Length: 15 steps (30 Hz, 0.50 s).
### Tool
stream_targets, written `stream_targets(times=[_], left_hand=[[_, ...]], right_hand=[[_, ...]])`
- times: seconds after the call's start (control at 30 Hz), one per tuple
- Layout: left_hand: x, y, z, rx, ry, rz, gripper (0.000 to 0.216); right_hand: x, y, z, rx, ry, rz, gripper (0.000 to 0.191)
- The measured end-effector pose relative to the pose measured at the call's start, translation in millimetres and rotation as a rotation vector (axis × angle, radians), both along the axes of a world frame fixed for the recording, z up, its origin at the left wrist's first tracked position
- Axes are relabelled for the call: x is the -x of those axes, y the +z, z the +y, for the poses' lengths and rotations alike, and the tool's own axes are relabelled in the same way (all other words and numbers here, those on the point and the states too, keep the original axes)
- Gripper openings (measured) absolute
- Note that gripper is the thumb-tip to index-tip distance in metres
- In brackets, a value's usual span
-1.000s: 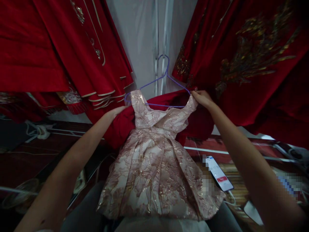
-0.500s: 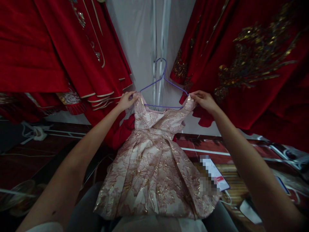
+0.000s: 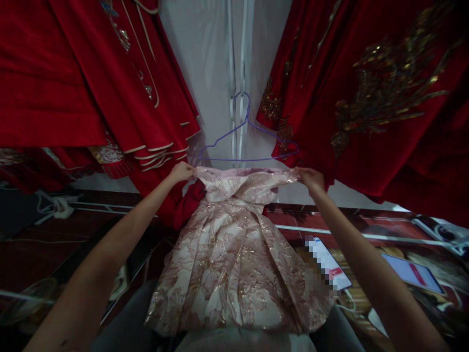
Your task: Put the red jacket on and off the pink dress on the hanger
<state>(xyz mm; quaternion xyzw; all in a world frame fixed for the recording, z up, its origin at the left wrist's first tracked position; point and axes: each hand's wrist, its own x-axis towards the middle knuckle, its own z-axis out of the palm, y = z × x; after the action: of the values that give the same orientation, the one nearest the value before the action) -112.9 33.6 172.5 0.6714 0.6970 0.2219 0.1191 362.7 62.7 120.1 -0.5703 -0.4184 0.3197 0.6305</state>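
Hands: my left hand [image 3: 182, 171] and right hand [image 3: 310, 178] each pinch a shoulder of the pink dress [image 3: 234, 254], held spread just below the purple hanger [image 3: 246, 142]; I reckon uneven pull could snag brocade on wire.

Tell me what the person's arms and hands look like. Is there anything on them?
Both arms are bare from the wrist up to where the picture ends, with no sleeves showing. The left hand and the right hand wear no gloves. No watch, bracelet or ring can be seen, though the light is dim and the fingers are small in the picture. The arms look long and slim, stretched by the wide camera lens.
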Motion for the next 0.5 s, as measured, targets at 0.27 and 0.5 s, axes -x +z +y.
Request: stream_targets(times=[0.27, 0.5], left_hand=[[-81, 7.4, -7, -0.377, -0.575, -0.036, 0.031], [-162, 4.5, 22, -0.497, -0.721, 0.105, 0.025]], right_hand=[[20, 8.4, -35, -0.055, 0.422, -0.156, 0.037], [52, 46.5, -48, -0.273, 0.469, -0.234, 0.027]])
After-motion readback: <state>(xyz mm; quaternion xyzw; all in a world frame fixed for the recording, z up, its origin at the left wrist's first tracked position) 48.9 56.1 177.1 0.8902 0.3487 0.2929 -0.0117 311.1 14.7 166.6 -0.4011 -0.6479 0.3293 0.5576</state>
